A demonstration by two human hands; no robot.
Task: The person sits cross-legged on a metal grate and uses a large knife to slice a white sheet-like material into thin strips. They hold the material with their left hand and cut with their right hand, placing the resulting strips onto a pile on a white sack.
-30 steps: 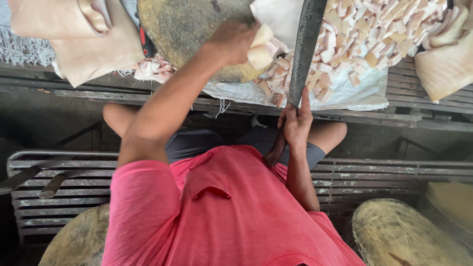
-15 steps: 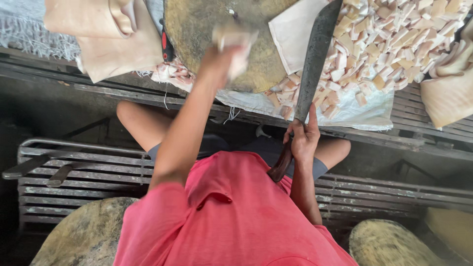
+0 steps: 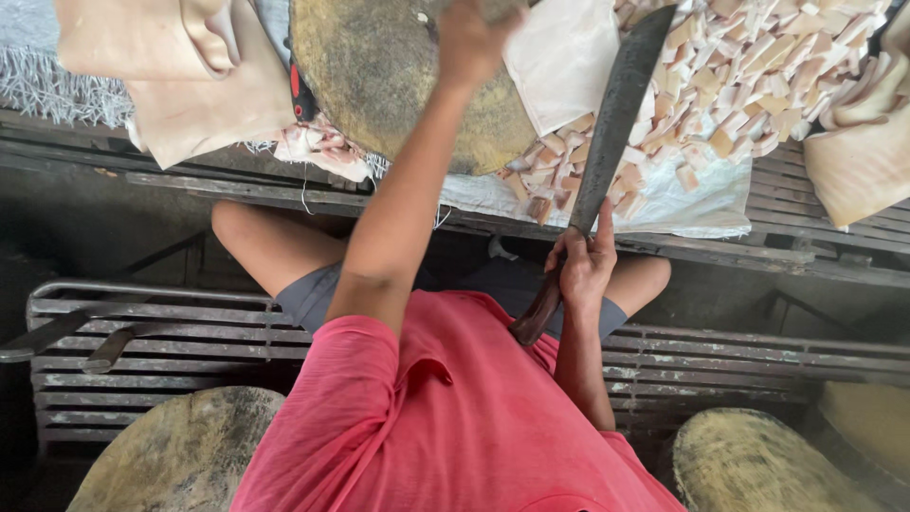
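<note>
No labelled packages or signs are in view. A white sheet (image 3: 682, 194) lies on the slatted counter (image 3: 815, 248) under a heap of pale cut cubes (image 3: 758, 76). Folded pale slabs (image 3: 180, 71) lie at the far left, and another pale slab (image 3: 867, 142) at the far right. A round wooden chopping block (image 3: 379, 76) stands at the centre, with a flat white sheet of material (image 3: 559, 57) touching its right edge.

My left arm is extended straight forward over the chopping block. My left hand (image 3: 474, 38) sits at the far edge of the block, partly cut off by the frame; I cannot tell what it holds or how far it is open.

My right arm is bent, elbow near my torso. My right hand (image 3: 583, 270) is closed around the dark handle of a long cleaver (image 3: 621, 104), index finger extended along the blade's spine. The blade points forward and lies over the cut cubes, just right of the white sheet of material.
</note>
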